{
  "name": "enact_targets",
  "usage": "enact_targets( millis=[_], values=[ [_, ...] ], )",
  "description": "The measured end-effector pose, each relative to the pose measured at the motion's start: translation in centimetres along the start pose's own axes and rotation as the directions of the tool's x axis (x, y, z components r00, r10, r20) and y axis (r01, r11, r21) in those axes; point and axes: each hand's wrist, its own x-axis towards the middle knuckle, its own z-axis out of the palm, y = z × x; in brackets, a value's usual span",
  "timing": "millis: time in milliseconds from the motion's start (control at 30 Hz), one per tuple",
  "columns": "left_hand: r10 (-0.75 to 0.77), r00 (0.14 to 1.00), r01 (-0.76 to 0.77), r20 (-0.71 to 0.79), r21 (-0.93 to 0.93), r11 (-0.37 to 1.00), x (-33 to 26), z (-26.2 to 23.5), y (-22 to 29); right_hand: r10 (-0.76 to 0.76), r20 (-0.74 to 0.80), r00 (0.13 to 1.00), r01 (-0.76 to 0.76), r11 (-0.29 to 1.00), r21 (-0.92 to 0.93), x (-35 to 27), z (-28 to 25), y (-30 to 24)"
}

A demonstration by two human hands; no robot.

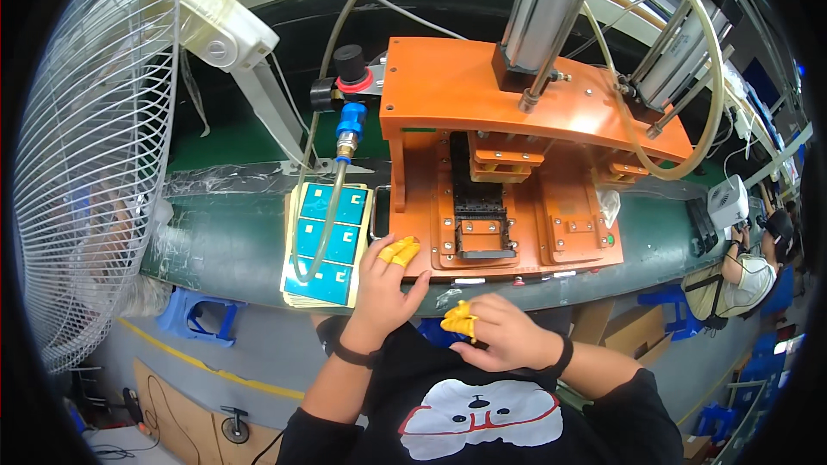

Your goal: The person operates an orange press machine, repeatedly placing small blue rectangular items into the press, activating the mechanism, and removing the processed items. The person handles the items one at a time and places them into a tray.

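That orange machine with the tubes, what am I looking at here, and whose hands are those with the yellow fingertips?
This picture comes from a camera worn on a person's head, looking down, so the hands are the wearer's own. The wide lens bends straight edges.

The orange press fixture stands on a green workbench. A metal cylinder rises from its top, and clear hoses loop around it.

The left hand reaches to the fixture's front left edge; the right hand is drawn back near the body. Both wear yellow finger cots on some fingertips. Whether either hand holds a small part is too hard to tell.

Left of the fixture lies a stack of sheets with teal squares. A white fan stands at far left, and another person works at far right.
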Motion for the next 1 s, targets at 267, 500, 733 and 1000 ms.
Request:
enact_targets(
  millis=[267,500,733,1000],
  values=[
    [-0.202,0.967,0.193,-0.157,-0.072,0.979,-3.6,-2.9,-2.5,0.077,0.159,0.984,-0.106,0.977,0.183,0.3,10.5,4.2],
    [-0.253,0.961,0.274,-0.109,0.289,0.917,-9.5,-6.5,-6.2,0.105,0.113,0.988,-0.138,0.933,0.331,3.7,14.6,5.8],
    [-0.302,0.949,0.316,-0.093,0.277,0.908,-10.8,-4.9,-5.1,0.133,0.120,0.984,-0.162,0.947,0.276,4.0,18.0,7.0],
    [-0.315,0.942,0.336,-0.119,0.299,0.893,-10.6,-4.8,-5.0,0.108,0.064,0.992,-0.119,0.970,0.213,3.3,19.0,7.6]
  ],
)
